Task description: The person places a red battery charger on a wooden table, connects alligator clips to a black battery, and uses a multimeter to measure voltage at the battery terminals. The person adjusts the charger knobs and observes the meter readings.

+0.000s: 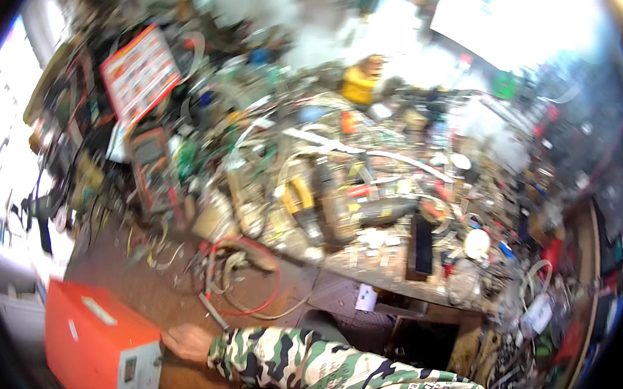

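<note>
My right hand (pixel 187 342), in a camouflage sleeve reaching leftward from the lower right, is at the right end of an orange metal case (pixel 95 328) with a pale end panel. Its blurred fingers are bent beside the case's corner; whether they grip it I cannot tell. Just behind the hand lie a short grey rod (pixel 213 312) and a loop of red cable (pixel 268 300). My left hand is not in view.
A cluttered bench holds a multimeter (pixel 153 170), yellow-and-black tools (pixel 302 207), tangled wires and a black rectangular block (pixel 420 247). A red-bordered board (pixel 139 70) leans at the back left. An open dark recess (pixel 417 343) sits below the bench's edge.
</note>
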A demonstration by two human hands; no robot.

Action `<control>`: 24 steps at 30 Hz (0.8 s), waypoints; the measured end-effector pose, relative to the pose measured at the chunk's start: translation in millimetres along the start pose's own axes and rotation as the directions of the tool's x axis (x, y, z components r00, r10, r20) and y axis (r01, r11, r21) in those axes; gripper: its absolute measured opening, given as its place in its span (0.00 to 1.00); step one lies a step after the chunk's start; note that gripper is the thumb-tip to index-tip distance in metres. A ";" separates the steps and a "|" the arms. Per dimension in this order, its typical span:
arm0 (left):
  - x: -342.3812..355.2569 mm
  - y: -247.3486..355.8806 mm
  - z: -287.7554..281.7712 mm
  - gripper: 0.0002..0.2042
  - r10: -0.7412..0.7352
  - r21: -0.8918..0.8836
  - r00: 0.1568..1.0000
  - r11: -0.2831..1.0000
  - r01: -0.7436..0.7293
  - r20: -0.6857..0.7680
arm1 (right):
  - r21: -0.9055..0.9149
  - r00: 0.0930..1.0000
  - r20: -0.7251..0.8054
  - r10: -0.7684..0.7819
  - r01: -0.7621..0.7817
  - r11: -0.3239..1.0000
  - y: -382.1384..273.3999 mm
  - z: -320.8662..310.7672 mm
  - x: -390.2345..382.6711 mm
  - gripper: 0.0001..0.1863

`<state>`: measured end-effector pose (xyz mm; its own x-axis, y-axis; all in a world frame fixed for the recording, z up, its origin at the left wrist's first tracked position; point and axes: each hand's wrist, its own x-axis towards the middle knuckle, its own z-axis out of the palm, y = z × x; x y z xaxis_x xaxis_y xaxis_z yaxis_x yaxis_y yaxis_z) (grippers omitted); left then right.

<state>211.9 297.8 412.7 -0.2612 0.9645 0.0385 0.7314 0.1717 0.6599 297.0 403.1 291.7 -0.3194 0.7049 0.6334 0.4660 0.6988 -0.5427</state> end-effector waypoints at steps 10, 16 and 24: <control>10.5 271.5 143.1 0.24 0.434 -0.349 0.626 0.900 -0.262 0.648 | -0.339 0.801 0.119 0.586 -0.522 0.783 -19.1 -303.6 -125.9 0.07; -26.2 420.8 200.3 0.23 0.626 -0.506 0.244 0.758 -0.410 0.740 | -0.383 0.473 -0.279 0.836 -0.853 0.355 0.3 -465.0 -242.7 0.06; -114.8 528.0 262.9 0.22 0.660 -0.678 -0.198 0.631 -0.378 0.725 | -0.138 0.217 -0.625 0.750 -0.976 0.168 -59.3 -496.3 -268.2 0.09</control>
<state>793.7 330.4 559.5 0.9909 0.0673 -0.1164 0.1335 -0.3917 0.9104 764.5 112.2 427.8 0.7959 0.6007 0.0757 0.5039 -0.5877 -0.6330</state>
